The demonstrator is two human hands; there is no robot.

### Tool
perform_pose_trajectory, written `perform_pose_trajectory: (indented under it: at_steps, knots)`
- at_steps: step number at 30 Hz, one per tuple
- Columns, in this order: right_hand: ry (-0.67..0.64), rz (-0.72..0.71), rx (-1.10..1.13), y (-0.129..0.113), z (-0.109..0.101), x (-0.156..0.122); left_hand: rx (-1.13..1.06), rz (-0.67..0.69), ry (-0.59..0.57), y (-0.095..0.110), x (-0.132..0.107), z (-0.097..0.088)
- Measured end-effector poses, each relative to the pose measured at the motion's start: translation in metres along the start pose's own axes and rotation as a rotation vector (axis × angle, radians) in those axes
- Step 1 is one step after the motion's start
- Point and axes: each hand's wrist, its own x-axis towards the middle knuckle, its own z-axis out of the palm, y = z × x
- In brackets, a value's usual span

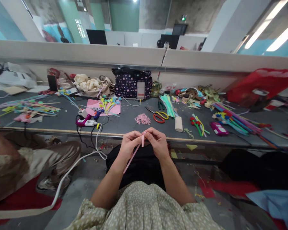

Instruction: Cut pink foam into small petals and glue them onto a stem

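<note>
A thin pink strip (pixel 132 158) is pinched between my hands just off the table's front edge. One long end slants down to the left, and a short end hangs straight down. My left hand (pixel 131 142) is closed on the strip with thumb and fingertips. Beside it, my right hand (pixel 157 142) grips the same strip at its bent part, and the fingertips of both hands nearly meet. Beyond them on the table lies a pile of small pink pieces (pixel 142 119). Scissors (pixel 159 117) with red and yellow handles rest to the right of that pile.
A purple-and-white power strip (pixel 86 121) with cables lies left on the dark table (pixel 124 123). Green and white pipe cleaners (pixel 168 105), a cardboard tube (pixel 179 124) and red-and-green pieces (pixel 198 124) are on the right. Behind stands a dotted bag (pixel 126 83). Another person sits at left.
</note>
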Motion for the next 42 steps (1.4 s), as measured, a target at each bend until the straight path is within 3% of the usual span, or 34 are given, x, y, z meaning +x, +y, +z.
perform_pose_trajectory:
  at_steps: [10,16,23,32,42]
  knots:
    - [-0.009,-0.04,-0.196,-0.012,-0.009,-0.004,0.172,0.105,-0.001,0.0,-0.003,0.003]
    - [0.099,-0.098,-0.3,-0.011,-0.002,-0.008,0.311,0.232,0.02,0.004,-0.005,0.006]
    - [0.069,0.026,-0.096,-0.004,-0.008,-0.003,0.261,0.18,0.057,0.001,0.0,0.004]
    - [0.047,0.038,-0.169,0.003,-0.008,-0.003,0.292,0.181,0.087,-0.004,0.003,0.0]
    - [0.023,0.124,0.042,0.007,-0.012,-0.001,0.031,-0.056,-0.013,-0.003,0.004,-0.001]
